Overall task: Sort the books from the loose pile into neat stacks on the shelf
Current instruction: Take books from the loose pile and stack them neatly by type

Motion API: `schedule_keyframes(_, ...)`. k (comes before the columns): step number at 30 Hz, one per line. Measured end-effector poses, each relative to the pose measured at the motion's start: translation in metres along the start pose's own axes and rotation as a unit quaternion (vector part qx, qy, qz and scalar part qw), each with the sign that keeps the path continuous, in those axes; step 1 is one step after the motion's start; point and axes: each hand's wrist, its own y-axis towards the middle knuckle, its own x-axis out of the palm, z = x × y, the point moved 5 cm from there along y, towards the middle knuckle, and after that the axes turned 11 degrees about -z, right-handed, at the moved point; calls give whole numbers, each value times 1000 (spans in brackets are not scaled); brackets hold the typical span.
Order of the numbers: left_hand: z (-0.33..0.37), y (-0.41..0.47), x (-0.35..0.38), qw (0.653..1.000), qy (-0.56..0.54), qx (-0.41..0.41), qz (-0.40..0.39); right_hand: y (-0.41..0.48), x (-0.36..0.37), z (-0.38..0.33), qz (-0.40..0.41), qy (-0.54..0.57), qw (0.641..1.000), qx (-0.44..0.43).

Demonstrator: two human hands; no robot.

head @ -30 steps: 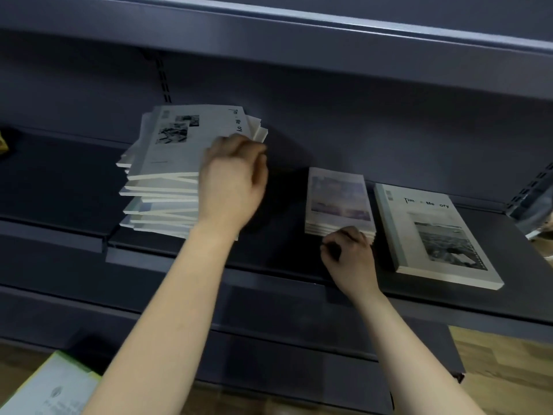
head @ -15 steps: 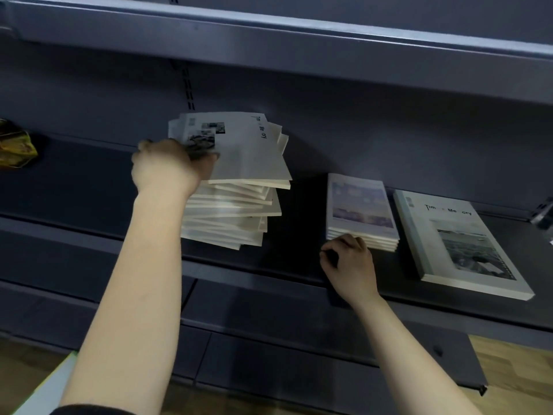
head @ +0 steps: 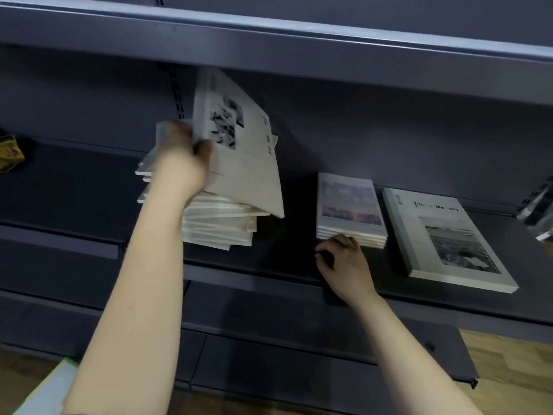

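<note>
A loose pile of white books [head: 221, 226] lies on the dark shelf [head: 287, 259], left of centre. My left hand [head: 182, 163] grips the left edge of the top white book [head: 242, 163], which is tilted up off the pile, its far edge raised toward the shelf above. To the right sits a small neat stack of books with a purple sky cover [head: 350, 205]. My right hand [head: 344, 262] rests curled at that stack's near left corner, fingertips touching it. A large white "Time Memory" book [head: 446, 238] lies flat at the right.
The upper shelf board [head: 299, 43] hangs close above the lifted book. A yellow object [head: 10, 151] sits at the far left of the shelf. Lower shelf levels [head: 269, 348] and a wooden floor [head: 514, 372] are below. A pale book corner [head: 45, 390] shows at bottom left.
My left hand moved from the pile's right side to its left, took hold of the top book and tipped it up. My right hand stayed at the small stack.
</note>
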Motion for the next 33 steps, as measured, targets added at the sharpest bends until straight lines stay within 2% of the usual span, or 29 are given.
schedule_keyframes(5,19,-25,51,993,-32,94,-61,-10,-18,11,-18,151,988,22)
schedule_keyframes(10,33,-51,101,974,-173,118,-91,-26,-47,32,11,294,951,92)
schedule_keyframes(12,42,-60,122,962,-222,120,-108,-33,-56,42,35,414,902,113)
schedule_keyframes(15,58,-80,155,945,-264,132,-140,-45,-73,63,78,584,795,145)
schedule_keyframes(17,65,-89,175,937,-284,125,-163,-55,-83,83,109,615,764,164)
schedule_keyframes(19,71,-98,192,934,-288,121,-176,-66,-91,102,128,611,764,163)
schedule_keyframes(22,80,-110,215,933,-278,126,-189,-79,-100,126,148,574,788,169)
schedule_keyframes(27,83,-126,248,934,-252,112,-226,-101,-119,154,243,520,803,161)
schedule_keyframes(30,83,-138,262,933,-201,121,-271,-113,-131,174,288,506,797,160)
schedule_keyframes(33,75,-140,276,944,-100,141,-282,-122,-143,190,303,490,798,176)
